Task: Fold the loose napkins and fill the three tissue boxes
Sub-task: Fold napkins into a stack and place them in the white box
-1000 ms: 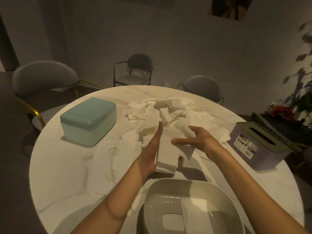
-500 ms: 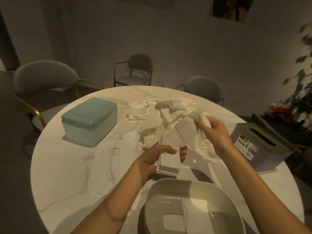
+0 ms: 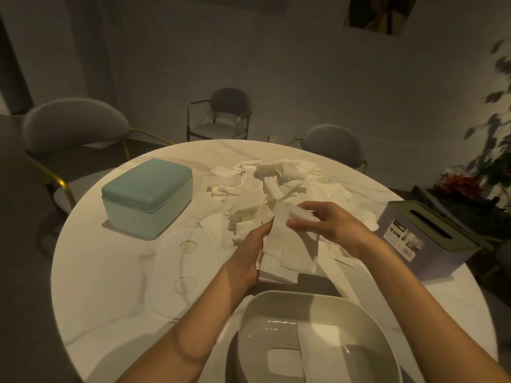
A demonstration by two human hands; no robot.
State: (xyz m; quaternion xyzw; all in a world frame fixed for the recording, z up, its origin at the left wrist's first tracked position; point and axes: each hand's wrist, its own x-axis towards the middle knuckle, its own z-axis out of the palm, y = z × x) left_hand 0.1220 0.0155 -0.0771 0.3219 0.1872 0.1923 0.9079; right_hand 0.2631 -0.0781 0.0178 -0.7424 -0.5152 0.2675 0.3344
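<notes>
A soft napkin [image 3: 287, 230] hangs over the folded stack [image 3: 279, 264] in the middle of the table [image 3: 110, 272].

The right hand [image 3: 329, 228] pinches its top end; the left hand [image 3: 249, 255], fingers straight, rests against the stack's side. Paper this thin looks light and floppy and tears easily, so hold corners gently.

I see a dim room with plain grey walls [image 3: 276, 64]. 3 grey chairs with gold frames [image 3: 74, 128] stand around the round white marble table [image 3: 110, 272]. A plant [image 3: 495, 150] is at right.
</notes>
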